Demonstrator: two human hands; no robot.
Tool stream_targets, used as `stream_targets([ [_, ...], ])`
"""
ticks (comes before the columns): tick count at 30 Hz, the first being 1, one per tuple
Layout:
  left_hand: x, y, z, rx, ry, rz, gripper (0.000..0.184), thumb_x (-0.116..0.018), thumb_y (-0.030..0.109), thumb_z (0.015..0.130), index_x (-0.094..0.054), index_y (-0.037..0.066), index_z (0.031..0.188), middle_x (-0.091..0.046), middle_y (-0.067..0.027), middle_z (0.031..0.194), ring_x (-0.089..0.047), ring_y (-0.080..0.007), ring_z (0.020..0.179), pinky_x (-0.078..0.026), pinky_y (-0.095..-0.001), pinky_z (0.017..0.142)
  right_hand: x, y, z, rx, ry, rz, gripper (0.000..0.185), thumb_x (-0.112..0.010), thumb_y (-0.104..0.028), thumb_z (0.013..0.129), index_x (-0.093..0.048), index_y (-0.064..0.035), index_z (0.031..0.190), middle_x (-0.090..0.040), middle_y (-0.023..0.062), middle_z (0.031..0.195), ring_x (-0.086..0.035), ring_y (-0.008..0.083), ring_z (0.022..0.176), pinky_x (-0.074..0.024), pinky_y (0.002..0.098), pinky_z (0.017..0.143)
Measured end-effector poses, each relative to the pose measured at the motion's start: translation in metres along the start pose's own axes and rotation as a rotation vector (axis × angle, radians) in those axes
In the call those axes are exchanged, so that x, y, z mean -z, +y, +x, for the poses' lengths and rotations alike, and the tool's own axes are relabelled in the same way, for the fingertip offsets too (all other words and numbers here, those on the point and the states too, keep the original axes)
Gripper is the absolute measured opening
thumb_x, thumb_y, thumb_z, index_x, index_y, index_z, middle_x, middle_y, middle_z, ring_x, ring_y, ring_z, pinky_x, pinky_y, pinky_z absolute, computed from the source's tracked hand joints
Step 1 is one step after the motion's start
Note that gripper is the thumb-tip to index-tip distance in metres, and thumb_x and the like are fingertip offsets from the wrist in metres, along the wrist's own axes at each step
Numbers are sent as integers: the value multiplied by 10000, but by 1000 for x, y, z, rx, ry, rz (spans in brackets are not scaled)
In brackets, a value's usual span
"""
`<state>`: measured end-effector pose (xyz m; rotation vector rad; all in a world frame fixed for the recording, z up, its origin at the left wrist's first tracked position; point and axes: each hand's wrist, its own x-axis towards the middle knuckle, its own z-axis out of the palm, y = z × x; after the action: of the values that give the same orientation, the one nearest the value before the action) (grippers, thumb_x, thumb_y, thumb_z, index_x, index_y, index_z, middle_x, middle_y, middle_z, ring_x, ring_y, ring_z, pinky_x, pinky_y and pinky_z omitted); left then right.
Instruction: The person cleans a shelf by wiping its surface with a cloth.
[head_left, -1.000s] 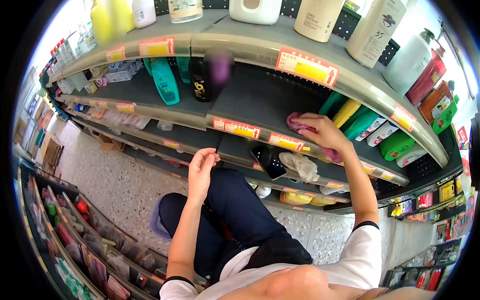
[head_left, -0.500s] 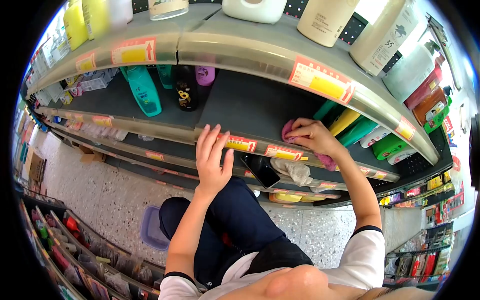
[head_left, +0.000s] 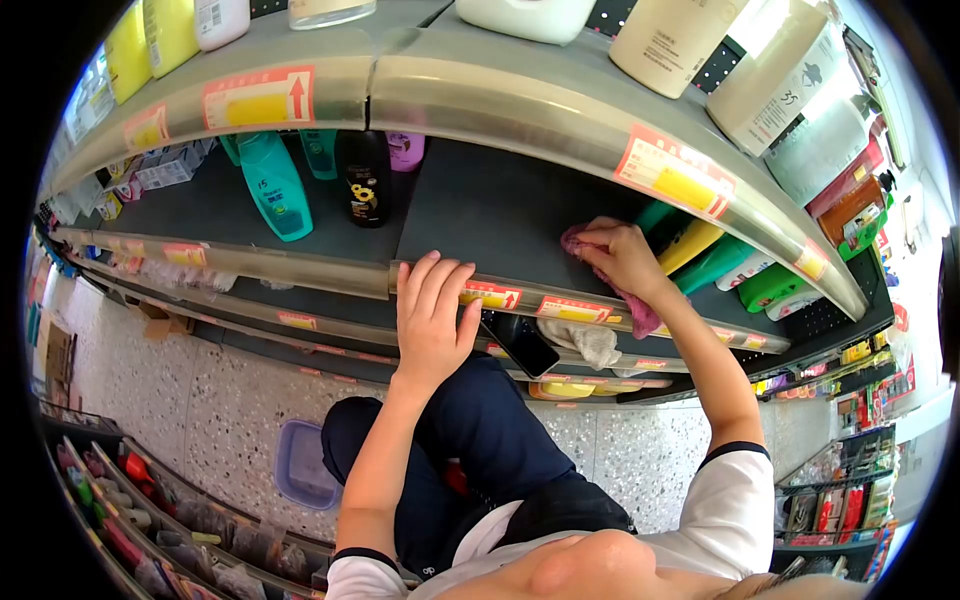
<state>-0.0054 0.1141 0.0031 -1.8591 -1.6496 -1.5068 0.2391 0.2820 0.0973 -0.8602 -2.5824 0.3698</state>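
Observation:
My right hand [head_left: 622, 258] is closed on a pinkish-purple cloth [head_left: 640, 312], pressed on the dark shelf board [head_left: 480, 205] with one end hanging over the front edge. Flat against the shelf's front rail [head_left: 310, 268] lies my left hand [head_left: 434, 312], its fingers stretched out beside a price label [head_left: 490, 295]. Left of the bare board stand a teal shampoo bottle [head_left: 274, 188] and a black bottle [head_left: 362, 180]. Green and yellow bottles [head_left: 692, 245] are close to the right of my right hand.
The upper shelf [head_left: 480, 85] with large bottles overhangs the board. On the level below are a phone [head_left: 528, 348] and a crumpled whitish cloth [head_left: 582, 340]. A lilac plastic basin [head_left: 306, 465] sits on the speckled floor beside my knee. Another stocked rack [head_left: 190, 520] stands behind at lower left.
My right hand and the cloth have shifted slightly inward and left over the board. My left hand stays on the rail, and the camera view has moved a little.

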Motion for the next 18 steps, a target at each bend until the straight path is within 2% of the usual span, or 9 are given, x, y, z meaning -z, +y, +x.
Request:
stream_targets([
  [9,7,1,0,-2,-23,-12,403,-685,141,852,-619,64,1243,-595,-111,1270,-486,-344,1302,-285,-553,1158,-11,18,32,-77,100,-116,178,-702,-146,856,-754,-48,995,-670,198,896,-658,396,817,-532,445,753],
  [18,8,2,-1,15,-23,-44,388,-679,137,857,-628,61,1234,-598,-109,1266,-489,-341,1296,-289,-555,1156,-25,57,59,-83,183,-244,186,-705,-200,891,-749,-49,992,-678,213,853,-679,383,803,-531,433,725],
])
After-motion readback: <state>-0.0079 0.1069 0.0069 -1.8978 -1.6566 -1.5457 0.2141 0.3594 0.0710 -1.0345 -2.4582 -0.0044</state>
